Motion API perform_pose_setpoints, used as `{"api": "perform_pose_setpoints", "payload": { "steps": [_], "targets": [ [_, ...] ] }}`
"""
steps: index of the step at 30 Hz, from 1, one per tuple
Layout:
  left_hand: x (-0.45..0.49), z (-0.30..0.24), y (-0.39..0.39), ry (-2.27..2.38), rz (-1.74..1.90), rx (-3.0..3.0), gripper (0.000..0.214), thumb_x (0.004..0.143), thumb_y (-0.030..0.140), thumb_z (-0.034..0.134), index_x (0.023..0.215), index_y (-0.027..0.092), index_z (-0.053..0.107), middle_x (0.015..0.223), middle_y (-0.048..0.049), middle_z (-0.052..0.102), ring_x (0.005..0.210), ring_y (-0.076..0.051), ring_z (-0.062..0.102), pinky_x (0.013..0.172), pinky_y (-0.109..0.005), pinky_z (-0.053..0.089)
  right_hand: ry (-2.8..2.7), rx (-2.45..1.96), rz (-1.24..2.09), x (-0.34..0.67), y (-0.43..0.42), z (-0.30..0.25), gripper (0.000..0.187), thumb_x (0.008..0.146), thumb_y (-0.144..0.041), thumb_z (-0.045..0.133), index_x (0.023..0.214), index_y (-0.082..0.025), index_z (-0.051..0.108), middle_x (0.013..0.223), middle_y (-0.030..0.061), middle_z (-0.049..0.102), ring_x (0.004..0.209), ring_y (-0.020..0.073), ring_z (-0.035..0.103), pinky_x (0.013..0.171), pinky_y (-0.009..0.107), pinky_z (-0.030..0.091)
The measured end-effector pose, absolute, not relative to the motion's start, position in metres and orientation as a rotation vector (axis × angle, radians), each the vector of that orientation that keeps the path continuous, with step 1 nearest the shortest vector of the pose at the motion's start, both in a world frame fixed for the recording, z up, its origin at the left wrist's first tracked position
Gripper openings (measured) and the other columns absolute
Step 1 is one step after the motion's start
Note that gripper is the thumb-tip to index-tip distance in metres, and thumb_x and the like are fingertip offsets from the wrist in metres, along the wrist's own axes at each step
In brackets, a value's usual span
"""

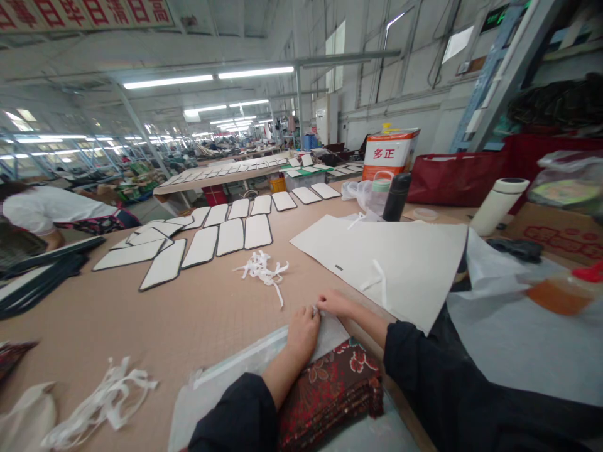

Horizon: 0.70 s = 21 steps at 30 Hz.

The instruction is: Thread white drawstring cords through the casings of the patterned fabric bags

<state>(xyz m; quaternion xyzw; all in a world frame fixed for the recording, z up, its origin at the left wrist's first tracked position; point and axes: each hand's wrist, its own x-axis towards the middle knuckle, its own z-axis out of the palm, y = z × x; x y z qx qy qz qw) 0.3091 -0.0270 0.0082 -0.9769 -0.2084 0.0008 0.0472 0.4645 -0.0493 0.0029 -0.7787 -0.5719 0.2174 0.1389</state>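
Plastic sheet (332, 334) seems pinched by left hand (303, 333) and right hand (335, 304), both curled nearly closed.

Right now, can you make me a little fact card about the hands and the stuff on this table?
Left hand: fingers bent, close to the right hand
Right hand: fingers bent, at the far end of the plastic bag; anything pinched is too small to tell
Cloth: dark red and brown, flowery, folded in a stack
White strips: tangled pile ahead of the hands; another pile front left
Pads: pale, dark edges, some overlapping
Big sheet: pale, right of the pads
Back right: black bottle, white bottle
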Motion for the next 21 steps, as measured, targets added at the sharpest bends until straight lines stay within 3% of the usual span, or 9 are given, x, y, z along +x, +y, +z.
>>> {"api": "perform_pose_setpoints", "payload": {
  "steps": [12, 21],
  "targets": [
    [0.307, 0.002, -0.026, -0.587, -0.069, -2.961, 0.023, 0.089, 0.016, 0.039, 0.109, 0.014, 0.050, 0.097, -0.0087, 0.051, 0.090, -0.021, 0.047, 0.074, -0.033, 0.040, -1.710, -2.250, 0.630, 0.467, -0.048, -0.001, 0.010, 0.072, -0.017, 0.053, 0.074, -0.015, 0.062, 0.075, 0.0031, 0.065, 0.068, 0.0122, 0.054, 0.056, 0.020, 0.031],
    [0.308, 0.005, -0.025, -0.613, -0.051, -2.986, 0.023, 0.088, 0.015, 0.038, 0.107, 0.015, 0.051, 0.098, -0.0093, 0.052, 0.090, -0.022, 0.046, 0.074, -0.033, 0.038, -1.662, -2.332, 0.694, 0.468, -0.031, 0.004, 0.008, 0.063, -0.012, 0.060, 0.071, -0.014, 0.061, 0.066, 0.0011, 0.060, 0.059, 0.0108, 0.048, 0.052, 0.021, 0.028]
  ]
}}
